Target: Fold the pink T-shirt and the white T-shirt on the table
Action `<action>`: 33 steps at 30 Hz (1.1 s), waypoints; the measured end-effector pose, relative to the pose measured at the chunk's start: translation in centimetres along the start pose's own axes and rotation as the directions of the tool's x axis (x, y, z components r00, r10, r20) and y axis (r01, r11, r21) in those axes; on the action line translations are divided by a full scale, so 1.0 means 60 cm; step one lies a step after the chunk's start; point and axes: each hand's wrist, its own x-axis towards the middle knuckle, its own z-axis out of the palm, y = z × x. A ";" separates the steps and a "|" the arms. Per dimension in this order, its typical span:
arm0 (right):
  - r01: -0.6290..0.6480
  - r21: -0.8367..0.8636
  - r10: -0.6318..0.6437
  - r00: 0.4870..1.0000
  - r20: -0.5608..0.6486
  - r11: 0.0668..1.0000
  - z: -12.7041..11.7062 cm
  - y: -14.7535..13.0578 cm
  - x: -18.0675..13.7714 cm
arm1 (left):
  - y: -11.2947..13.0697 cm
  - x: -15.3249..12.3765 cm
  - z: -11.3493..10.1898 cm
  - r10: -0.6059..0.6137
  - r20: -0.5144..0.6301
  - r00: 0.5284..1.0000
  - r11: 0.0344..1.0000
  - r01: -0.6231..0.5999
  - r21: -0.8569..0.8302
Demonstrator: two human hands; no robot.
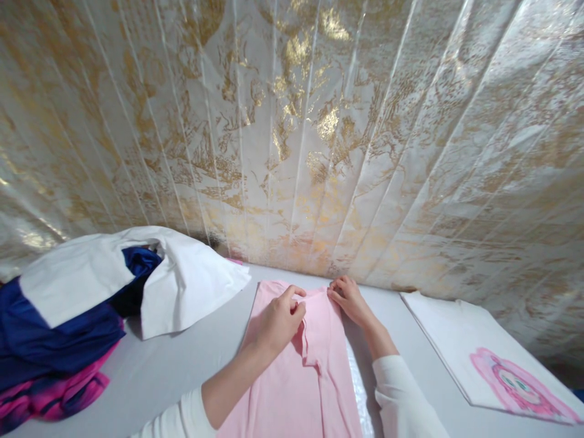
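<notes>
Pink shirt (292, 377) lies flat on the desk (182, 365), spread lengthwise away from the person, its far edge close under the gold-and-white patterned wall covering (319, 152) at the back of the desk. Both hands work that far edge. The left hand (278, 319) rests palm down on the cloth with its fingers (294, 295) curled, thumb and forefinger nipped on a small ridge of pink fabric at the top; the right hand (349, 298) meets it from the other side, fingertips closed on the same gathered edge, so the two grips nearly touch. Held this way, the edge is apparently kept taut and even, and the left palm pins the rest of the garment so it does not slide. A soft vertical fold runs down the shirt below the left hand, which seems to come from the cloth being drawn inward. Both forearms show white sleeves (401, 395) pushed back from the wrists. Right of the pink shirt, well apart from it, a white shirt (456, 331) lies flat with a pink printed picture facing up, looking laid aside neatly. Left of the pink shirt sits a loose heap: a white garment (182, 286) draped over dark blue cloth (55, 334), with a pink-and-purple piece (55, 392) underneath, unsorted and crumpled.
</notes>
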 end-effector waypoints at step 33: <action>0.005 0.152 0.028 0.976 -0.215 0.988 0.073 -0.202 -0.208 | -0.036 -0.020 -0.028 0.533 0.238 0.812 0.770 -0.582 0.263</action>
